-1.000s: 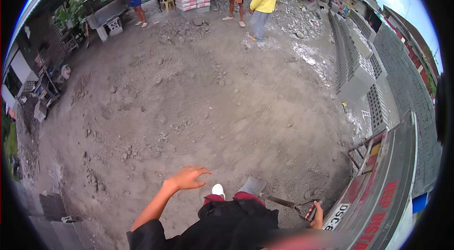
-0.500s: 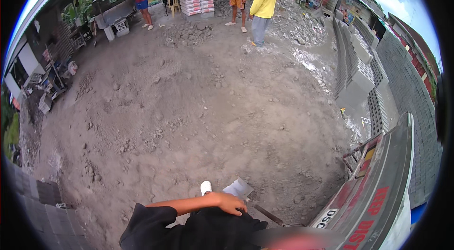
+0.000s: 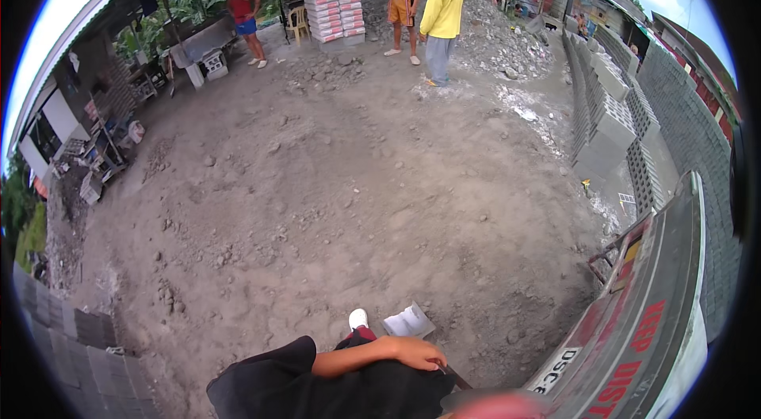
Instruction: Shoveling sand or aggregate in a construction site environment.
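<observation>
My left arm in a black sleeve crosses in front of my body at the lower edge. My left hand (image 3: 420, 353) lies over the dark clothing at my lap, fingers loosely draped, with no held thing showing. Just beyond it rests a shovel, its pale, squarish blade (image 3: 409, 321) on the dirt and its dark shaft (image 3: 458, 378) slanting down to the right, partly hidden by the hand. A white shoe (image 3: 358, 318) is beside the blade. My right hand is out of sight. A blurred red shape (image 3: 503, 405) sits at the bottom edge.
A vehicle's lettered rear panel (image 3: 626, 340) stands close at right. Hollow blocks (image 3: 614, 122) line the right side; others (image 3: 59, 332) are stacked lower left. Three people stand at the back, one in a yellow shirt (image 3: 444, 8), near stacked sacks (image 3: 323, 3) and gravel (image 3: 507, 38).
My left hand has shifted right and slightly down, now covering more of the shovel's shaft. The whole view has shifted slightly. The people at the back keep much the same poses.
</observation>
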Available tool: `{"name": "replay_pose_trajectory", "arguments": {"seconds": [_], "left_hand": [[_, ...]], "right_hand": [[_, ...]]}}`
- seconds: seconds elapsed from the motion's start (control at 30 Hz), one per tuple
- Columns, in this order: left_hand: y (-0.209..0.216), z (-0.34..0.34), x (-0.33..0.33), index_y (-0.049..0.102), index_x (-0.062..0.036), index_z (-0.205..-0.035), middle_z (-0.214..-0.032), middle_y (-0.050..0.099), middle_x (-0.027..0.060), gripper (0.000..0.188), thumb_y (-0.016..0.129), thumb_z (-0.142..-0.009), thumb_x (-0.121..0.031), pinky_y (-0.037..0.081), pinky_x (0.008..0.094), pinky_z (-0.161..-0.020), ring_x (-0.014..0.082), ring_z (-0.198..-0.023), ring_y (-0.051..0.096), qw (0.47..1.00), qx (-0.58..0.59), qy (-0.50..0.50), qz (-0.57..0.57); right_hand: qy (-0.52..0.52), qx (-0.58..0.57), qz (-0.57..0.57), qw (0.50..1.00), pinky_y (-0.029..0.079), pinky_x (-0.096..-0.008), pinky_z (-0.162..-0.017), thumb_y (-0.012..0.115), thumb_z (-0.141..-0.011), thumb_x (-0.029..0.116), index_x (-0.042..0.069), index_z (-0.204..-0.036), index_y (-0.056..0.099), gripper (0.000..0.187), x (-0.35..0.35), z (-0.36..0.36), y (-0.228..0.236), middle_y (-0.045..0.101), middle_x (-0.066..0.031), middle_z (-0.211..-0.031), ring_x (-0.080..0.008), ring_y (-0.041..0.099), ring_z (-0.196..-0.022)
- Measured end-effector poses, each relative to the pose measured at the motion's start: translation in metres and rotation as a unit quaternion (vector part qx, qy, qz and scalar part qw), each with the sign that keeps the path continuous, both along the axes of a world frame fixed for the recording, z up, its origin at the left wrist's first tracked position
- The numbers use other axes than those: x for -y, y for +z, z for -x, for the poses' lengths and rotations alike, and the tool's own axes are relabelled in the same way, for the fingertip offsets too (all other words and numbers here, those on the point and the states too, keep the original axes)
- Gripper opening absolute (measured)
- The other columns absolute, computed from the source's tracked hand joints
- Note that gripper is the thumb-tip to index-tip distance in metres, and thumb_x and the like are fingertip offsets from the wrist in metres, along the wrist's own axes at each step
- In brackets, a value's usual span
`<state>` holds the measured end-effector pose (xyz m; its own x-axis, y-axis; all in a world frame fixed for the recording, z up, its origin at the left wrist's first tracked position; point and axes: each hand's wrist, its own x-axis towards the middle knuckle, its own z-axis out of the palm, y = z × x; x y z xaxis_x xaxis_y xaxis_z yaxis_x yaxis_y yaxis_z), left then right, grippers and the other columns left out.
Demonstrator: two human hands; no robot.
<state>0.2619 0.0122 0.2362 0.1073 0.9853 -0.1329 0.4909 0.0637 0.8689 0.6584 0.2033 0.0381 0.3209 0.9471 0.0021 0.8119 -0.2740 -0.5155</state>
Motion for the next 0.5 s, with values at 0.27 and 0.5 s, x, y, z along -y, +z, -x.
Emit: {"name": "replay_pose_trajectory", "arguments": {"seconds": [0.27, 0.5], "left_hand": [[0.047, 0.017, -0.001, 0.057, -0.0024, -0.102, -0.099, 0.06, 0.0131, 0.022, 0.045, -0.087, -0.013, 0.044, 0.0372, -0.08, 0.0291, -0.092, 0.057, 0.995, 0.08, -0.015, -0.061], [0.055, 0.016, -0.021, 0.061, -0.0039, -0.104, -0.1, 0.063, 0.0087, 0.02, 0.048, -0.09, -0.01, 0.045, 0.032, -0.083, 0.02, -0.1, 0.058, 0.993, 0.086, 0.069, 0.042]], "right_hand": [[-0.094, -0.035, -0.033, 0.994, 0.046, -0.0381, -0.082, 0.07, -0.069, 0.009, -0.009, -0.102, 0.058, 0.039, 0.011, -0.038, -0.063, 0.061, -0.0221, -0.101, -0.0341, 0.06, -0.089], [0.037, -0.005, 0.121, 0.992, 0.046, -0.0428, -0.08, 0.073, -0.068, 0.034, -0.006, -0.103, 0.058, 0.055, -0.036, -0.028, -0.033, 0.06, -0.0272, -0.099, -0.0397, 0.059, -0.094]]}}
